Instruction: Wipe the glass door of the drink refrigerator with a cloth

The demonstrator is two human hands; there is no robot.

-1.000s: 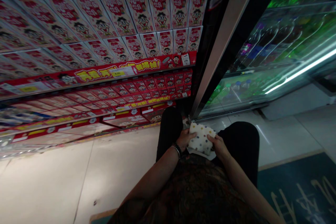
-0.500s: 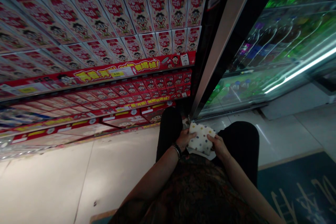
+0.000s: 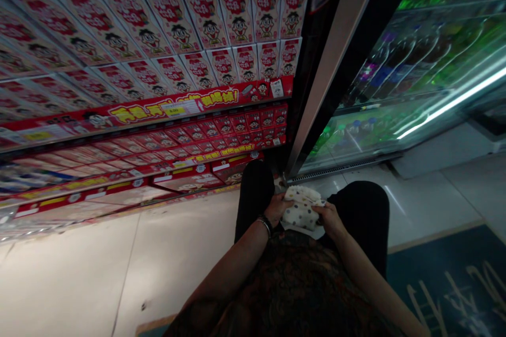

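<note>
Snack shelves point(image 3: 150, 110): L hand point(image 3: 274, 209), R hand point(image 3: 329, 219) grip dotted cloth point(image 3: 302, 209)

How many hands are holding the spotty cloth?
2: the left hand holds the left side of the spotty cloth, and the right hand holds its right side.

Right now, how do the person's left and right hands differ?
The left hand has a bracelet at the wrist; the right hand has a bare wrist. The left hand holds the polka-dot cloth by its left side, the right hand by its right side. Both hands grip the cloth.
</note>
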